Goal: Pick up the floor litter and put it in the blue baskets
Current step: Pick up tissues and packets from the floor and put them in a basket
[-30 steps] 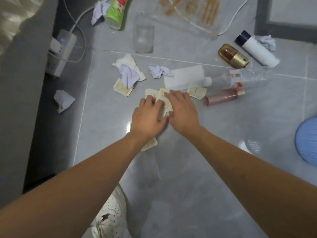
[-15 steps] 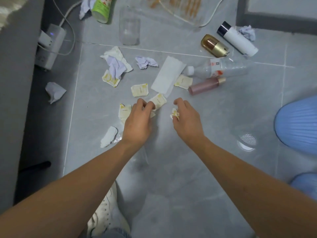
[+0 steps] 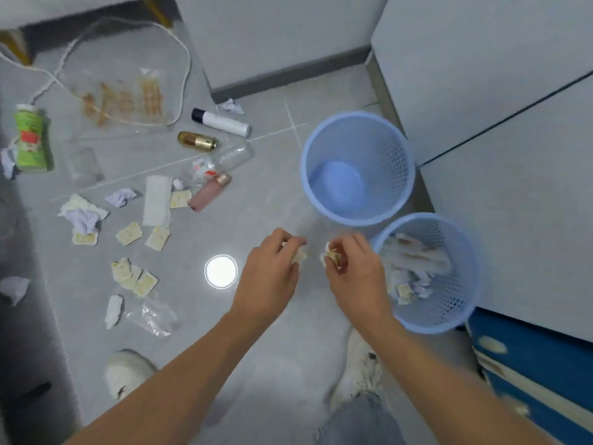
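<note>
A: Where's each hand?
B: Centre of the frame — left hand [image 3: 268, 277] has its grip clamped on a crumpled cream scrap [image 3: 299, 254], right hand [image 3: 354, 274] pinching another wad [image 3: 330, 255].
A: And the blue baskets?
B: Right of centre — the upper basket [image 3: 357, 168] and the lower basket [image 3: 449, 303], which holds paper, just beside the right hand. Loose sachets [image 3: 130, 233] lie on the floor [image 3: 263, 200] at left.
</note>
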Tool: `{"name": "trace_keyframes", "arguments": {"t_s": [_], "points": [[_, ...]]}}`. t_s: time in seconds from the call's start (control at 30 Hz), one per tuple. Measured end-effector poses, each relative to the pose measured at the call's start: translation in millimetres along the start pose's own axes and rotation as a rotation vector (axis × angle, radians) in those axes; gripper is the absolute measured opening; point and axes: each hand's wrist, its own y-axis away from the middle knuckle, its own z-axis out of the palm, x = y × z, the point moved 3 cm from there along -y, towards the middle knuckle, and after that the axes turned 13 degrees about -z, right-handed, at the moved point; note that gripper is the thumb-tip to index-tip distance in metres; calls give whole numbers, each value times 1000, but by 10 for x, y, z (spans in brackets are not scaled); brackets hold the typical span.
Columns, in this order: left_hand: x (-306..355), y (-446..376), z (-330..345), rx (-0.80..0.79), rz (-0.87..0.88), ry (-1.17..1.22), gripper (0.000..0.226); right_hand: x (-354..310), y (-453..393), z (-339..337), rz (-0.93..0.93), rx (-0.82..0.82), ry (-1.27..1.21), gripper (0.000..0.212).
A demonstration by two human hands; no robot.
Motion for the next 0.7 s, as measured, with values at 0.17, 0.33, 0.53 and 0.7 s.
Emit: {"name": "trace_keyframes", "arguments": {"t_s": [0.17, 0.33, 0.53, 0.7], "points": [[1217, -94, 729, -111, 146, 0, 46, 701, 435, -999, 168, 94, 68, 22], [1702, -88, 1362, -226, 195, -98, 55, 1247, 703, -1332, 240, 20, 93, 24], [1450, -23, 1326, -201, 144, -152, 57, 1255, 701, -1204, 204, -27, 128, 29], [794, -8, 716, -87, 58, -141, 42, 606, 325, -757, 75, -37, 97, 26]]}}
